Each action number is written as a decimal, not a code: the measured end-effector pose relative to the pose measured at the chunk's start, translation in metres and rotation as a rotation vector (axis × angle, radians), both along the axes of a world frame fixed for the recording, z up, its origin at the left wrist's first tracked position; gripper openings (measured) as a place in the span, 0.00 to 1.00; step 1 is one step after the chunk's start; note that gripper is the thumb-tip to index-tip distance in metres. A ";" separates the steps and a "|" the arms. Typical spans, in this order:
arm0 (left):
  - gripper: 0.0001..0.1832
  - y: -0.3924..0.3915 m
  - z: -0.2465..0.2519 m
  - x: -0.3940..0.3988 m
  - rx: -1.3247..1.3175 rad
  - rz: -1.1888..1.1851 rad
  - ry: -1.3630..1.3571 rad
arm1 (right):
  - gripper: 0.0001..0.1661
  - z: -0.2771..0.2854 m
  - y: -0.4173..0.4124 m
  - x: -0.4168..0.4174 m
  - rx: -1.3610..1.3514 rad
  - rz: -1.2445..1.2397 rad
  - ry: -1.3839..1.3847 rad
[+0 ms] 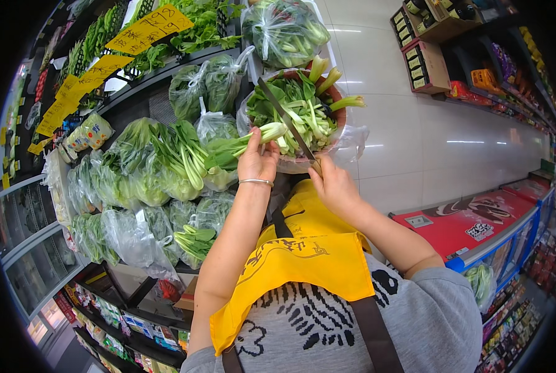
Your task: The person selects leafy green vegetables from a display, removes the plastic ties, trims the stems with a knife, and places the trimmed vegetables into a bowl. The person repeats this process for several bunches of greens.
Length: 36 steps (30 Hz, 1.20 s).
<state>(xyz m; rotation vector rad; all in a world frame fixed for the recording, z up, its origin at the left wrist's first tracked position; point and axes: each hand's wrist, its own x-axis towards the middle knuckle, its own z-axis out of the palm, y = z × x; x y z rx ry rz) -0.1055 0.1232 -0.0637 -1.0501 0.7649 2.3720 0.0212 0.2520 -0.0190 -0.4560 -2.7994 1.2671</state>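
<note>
My left hand (258,161) grips a head of bok choy (273,132), its pale stem end towards the knife and its leaves trailing left. In my right hand (332,183) is the handle of a long-bladed knife (285,117), whose dark blade slants up and left over a lined bin (342,122). Loose leaves and cut stems (308,122) fill that bin, and thick stalks (348,102) stick out over its right rim. The bok choy's stem end is close to the blade; whether they touch I cannot tell. Unbagged bok choy (187,158) lies left of my left hand.
Bagged greens (138,182) crowd the shelf on my left, with yellow price signs (152,29) above. Beyond the bin, a white crate (254,51) holds a large bag of greens (285,32). A red-topped freezer (474,219) stands right. Cartons of bottles (425,67) are across the tiled floor (399,135).
</note>
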 end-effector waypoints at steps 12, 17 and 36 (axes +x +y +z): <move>0.16 0.000 0.001 -0.001 -0.068 -0.008 0.064 | 0.15 0.005 0.001 0.003 0.032 0.040 -0.118; 0.16 0.003 0.002 0.003 -0.118 -0.027 0.104 | 0.14 0.002 0.000 0.002 0.058 0.045 -0.158; 0.11 -0.013 0.005 0.009 -0.016 -0.163 0.157 | 0.17 -0.045 0.035 -0.041 0.236 -0.102 -0.061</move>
